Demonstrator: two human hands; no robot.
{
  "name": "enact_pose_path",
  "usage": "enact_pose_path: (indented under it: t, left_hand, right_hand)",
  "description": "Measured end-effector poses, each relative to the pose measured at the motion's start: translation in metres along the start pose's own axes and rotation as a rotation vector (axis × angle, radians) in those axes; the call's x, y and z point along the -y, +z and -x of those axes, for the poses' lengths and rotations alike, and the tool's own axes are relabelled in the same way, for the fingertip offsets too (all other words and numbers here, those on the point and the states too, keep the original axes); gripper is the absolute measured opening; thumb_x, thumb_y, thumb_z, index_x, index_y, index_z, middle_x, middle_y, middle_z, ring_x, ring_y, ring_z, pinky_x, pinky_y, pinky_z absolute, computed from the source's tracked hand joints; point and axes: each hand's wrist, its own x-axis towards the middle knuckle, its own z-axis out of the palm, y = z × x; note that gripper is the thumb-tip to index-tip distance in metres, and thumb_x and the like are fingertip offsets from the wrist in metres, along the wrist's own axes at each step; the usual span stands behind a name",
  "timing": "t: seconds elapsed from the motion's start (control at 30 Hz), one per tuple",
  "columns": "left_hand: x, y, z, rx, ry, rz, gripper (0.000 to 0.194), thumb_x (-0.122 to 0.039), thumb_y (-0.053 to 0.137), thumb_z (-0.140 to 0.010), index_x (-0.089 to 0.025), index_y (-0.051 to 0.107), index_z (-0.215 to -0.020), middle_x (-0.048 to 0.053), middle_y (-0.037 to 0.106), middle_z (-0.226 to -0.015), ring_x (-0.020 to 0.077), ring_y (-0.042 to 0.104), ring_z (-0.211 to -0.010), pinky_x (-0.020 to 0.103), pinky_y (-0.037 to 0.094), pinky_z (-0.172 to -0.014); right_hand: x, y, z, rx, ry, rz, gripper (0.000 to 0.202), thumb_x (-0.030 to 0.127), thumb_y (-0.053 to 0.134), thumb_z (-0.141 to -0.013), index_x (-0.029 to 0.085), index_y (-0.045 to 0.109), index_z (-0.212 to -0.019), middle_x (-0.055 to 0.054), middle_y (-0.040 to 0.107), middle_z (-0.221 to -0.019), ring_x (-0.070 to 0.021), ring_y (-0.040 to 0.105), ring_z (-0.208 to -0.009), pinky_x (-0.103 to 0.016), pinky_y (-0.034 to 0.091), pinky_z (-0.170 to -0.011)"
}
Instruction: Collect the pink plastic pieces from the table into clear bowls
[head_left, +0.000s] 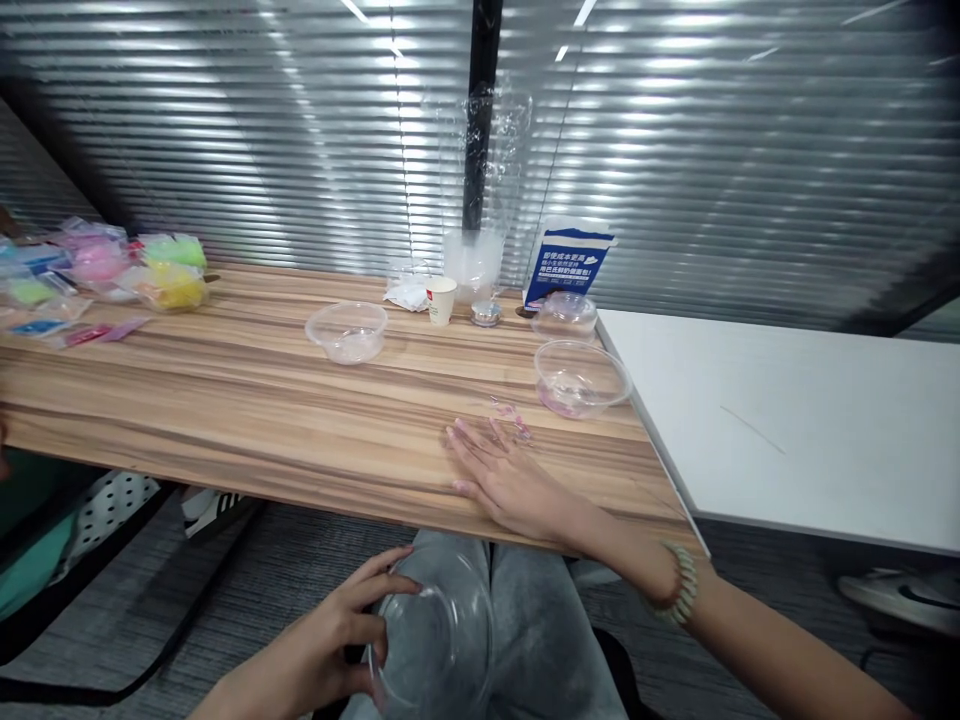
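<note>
Over my lap, my left hand (352, 625) grips the rim of a clear plastic bowl (442, 640). My right hand (502, 480) lies flat on the wooden table (262, 400) near its front edge, fingers stretched toward small pinkish scraps (513, 415). Just beyond those scraps stands a clear bowl (581, 380) with something pink or purple at its bottom. Behind that one is another clear container (566, 316). A further clear bowl (348, 332) rests left of the table's middle.
A paper cup (441, 300), crumpled tissue (409, 291) and a blue printed bag (568, 265) stand along the back. Several colourful packets (97, 262) are heaped at the far left. A white table (795, 420) adjoins on the right. Another person's shoe (210, 508) shows below.
</note>
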Motion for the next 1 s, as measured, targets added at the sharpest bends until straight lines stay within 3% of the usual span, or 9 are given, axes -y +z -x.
enact_pose_path:
  t: [0.17, 0.3, 0.43, 0.67, 1.0]
  left_hand:
    - [0.002, 0.002, 0.005, -0.117, 0.027, -0.074, 0.012, -0.019, 0.061, -0.079, -0.017, 0.063, -0.067, 0.010, 0.053, -0.127, 0.0264, 0.025, -0.135, 0.042, 0.041, -0.102]
    - [0.006, 0.004, 0.007, -0.183, 0.038, -0.097, 0.011, -0.020, 0.063, -0.077, -0.017, 0.063, -0.067, 0.010, 0.054, -0.126, 0.0269, 0.027, -0.134, 0.041, 0.042, -0.101]
    - [0.010, 0.007, 0.004, -0.204, 0.062, -0.123, 0.010, -0.021, 0.064, -0.077, -0.017, 0.063, -0.068, 0.010, 0.055, -0.125, 0.0272, 0.027, -0.134, 0.041, 0.042, -0.101]
    - [0.012, 0.006, 0.008, -0.209, 0.073, -0.166, 0.012, -0.022, 0.062, -0.079, -0.016, 0.062, -0.068, 0.010, 0.054, -0.126, 0.0271, 0.027, -0.134, 0.041, 0.043, -0.100]
    - [0.015, 0.006, 0.010, -0.216, 0.058, -0.181, 0.012, -0.020, 0.060, -0.080, -0.017, 0.062, -0.069, 0.008, 0.047, -0.134, 0.0263, 0.025, -0.135, 0.042, 0.039, -0.103]
  right_hand:
    - [-0.004, -0.002, 0.015, -0.052, 0.113, 0.028, 0.060, 0.041, 0.023, -0.096, 0.003, 0.016, -0.142, -0.019, 0.024, -0.145, -0.0255, 0.014, -0.137, -0.048, 0.018, -0.112]
    - [0.000, 0.007, 0.025, -0.066, 0.066, 0.068, 0.059, 0.041, 0.027, -0.095, 0.002, 0.023, -0.140, -0.020, 0.028, -0.143, -0.0279, 0.015, -0.137, -0.051, 0.017, -0.112]
    - [0.005, 0.012, 0.015, -0.061, 0.042, 0.040, 0.060, 0.043, 0.026, -0.095, 0.004, 0.023, -0.140, -0.019, 0.029, -0.143, -0.0267, 0.015, -0.137, -0.051, 0.018, -0.112]
    - [0.004, 0.007, -0.009, 0.069, -0.072, -0.110, 0.061, 0.043, 0.025, -0.095, 0.005, 0.016, -0.142, -0.017, 0.020, -0.147, -0.0238, 0.010, -0.138, -0.044, 0.016, -0.114]
    - [0.019, 0.002, 0.002, 0.148, -0.340, -0.261, 0.057, 0.040, 0.029, -0.095, 0.006, 0.020, -0.141, -0.012, 0.024, -0.147, -0.0166, 0.014, -0.138, -0.037, 0.014, -0.115]
